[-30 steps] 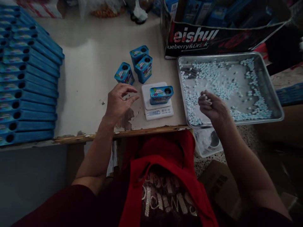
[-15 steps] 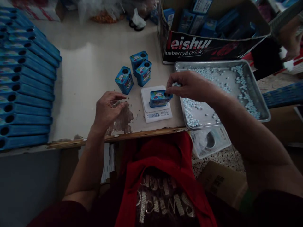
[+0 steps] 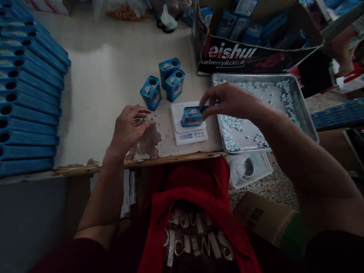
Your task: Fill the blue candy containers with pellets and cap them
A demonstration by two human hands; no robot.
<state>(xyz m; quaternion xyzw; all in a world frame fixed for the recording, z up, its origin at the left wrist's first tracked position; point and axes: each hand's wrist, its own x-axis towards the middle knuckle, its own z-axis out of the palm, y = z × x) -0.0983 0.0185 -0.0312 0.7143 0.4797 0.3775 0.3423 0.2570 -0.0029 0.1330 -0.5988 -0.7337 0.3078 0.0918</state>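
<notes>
We judged the box (image 3: 192, 117) on the scale (image 3: 190, 136) light, stiff, best held by its sides; right fingers (image 3: 212, 110) pinched candies (image 3: 217, 101), left fingers (image 3: 138, 110) parted.

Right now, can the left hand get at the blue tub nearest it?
Probably yes: the left hand looks empty, the tub stands just beyond it, and nothing visible blocks the gap; the right hand is over at the scale.

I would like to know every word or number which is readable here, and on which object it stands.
"eishui": black carton, first letter unclear.
"ueberry&Drink": same carton, start unclear.
"CARAMELO": blue container on the scale; line below blurred.
"145", seemingly, rest unclear: display.
Too small or blurred: button marks, glittering letters on the dark top, brown box's print, other blue containers' labels.
</notes>
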